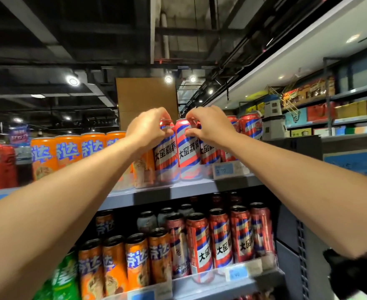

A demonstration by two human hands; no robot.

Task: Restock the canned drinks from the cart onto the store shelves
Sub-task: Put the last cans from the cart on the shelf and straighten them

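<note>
Both forearms reach up; I hold my left hand (150,126) and right hand (208,124) curled around two tall red-white-blue striped aluminium cans (187,152) at the grey top shelf's front edge (178,189). Rigid, smooth, probably heavy: grip mid-body. Orange cans (68,150) crowd left; a price tag (223,169) sits right.

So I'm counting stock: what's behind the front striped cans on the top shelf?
Behind the front striped cans, more striped cans show at right. The left hand and right hand cover the rest.
</note>
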